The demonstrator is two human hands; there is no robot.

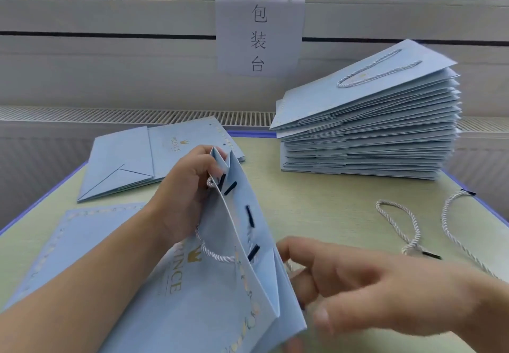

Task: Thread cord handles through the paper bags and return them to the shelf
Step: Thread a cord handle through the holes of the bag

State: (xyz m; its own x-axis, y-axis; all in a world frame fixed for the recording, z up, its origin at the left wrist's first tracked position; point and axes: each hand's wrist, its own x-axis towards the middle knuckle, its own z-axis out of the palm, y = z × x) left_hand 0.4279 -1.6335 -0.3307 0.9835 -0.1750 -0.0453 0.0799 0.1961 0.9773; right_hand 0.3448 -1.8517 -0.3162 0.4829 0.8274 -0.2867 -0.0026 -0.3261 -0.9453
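Paper bag (220,283) marked "PRINCE", gold crown, at table's 6 o'clock; left hand (187,195) pinches its top edge, right hand (358,283) blurred, fingers loose beside gusset. Sign (259,33) at 12 reads 包装台. Stack (369,126) at 2.

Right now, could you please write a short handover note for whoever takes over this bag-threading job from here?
Left hand grips the top edge of the open bag. Right hand is at the bag's near side; its motion blur hides any grip.
One cord handle already hangs from the bag's front panel, and dark cord tips show inside.
Two loose cords lie on the table to the right.
The stack of threaded bags sits at the back right; flat bags wait on the left.
Left to do: finish this bag, thread the flat ones, shelve them all.
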